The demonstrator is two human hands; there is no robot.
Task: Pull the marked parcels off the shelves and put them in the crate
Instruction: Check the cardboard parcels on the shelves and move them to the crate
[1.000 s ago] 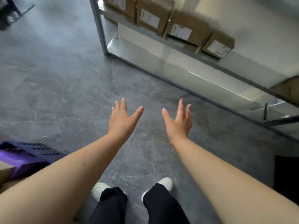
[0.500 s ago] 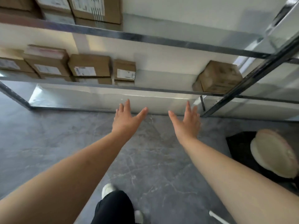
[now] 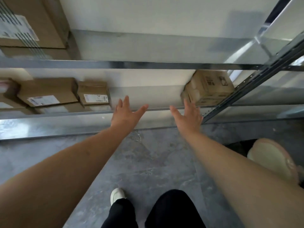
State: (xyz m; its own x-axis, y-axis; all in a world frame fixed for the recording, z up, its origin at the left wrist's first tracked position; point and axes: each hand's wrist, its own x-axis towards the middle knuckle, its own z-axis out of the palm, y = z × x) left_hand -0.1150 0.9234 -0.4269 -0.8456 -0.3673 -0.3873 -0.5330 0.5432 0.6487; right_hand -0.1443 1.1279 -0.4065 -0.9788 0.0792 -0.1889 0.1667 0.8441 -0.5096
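Note:
Both arms reach forward toward a metal shelf rack point(image 3: 148, 65). My left hand point(image 3: 125, 115) is open, fingers spread, in front of the lower shelf's front edge. My right hand point(image 3: 189, 118) is open too, just below and left of a taped brown parcel point(image 3: 209, 88) that sits at the right end of the lower shelf. Left of my hands on the same shelf lie a small labelled parcel point(image 3: 93, 94) and a wider labelled parcel point(image 3: 47, 92). A big labelled parcel point(image 3: 31, 23) stands on the upper shelf at the far left. No crate is in view.
A slanted rack upright point(image 3: 250, 83) runs down the right side beside the taped parcel. A round cream object point(image 3: 273, 159) lies on something dark on the floor at the right. My legs and a white shoe point(image 3: 116, 195) stand on grey stone floor.
The view has swung up from the floor to the shelves and moved closer. Both open hands have advanced to the lower shelf edge, and the purple crate seen at the left has left the view.

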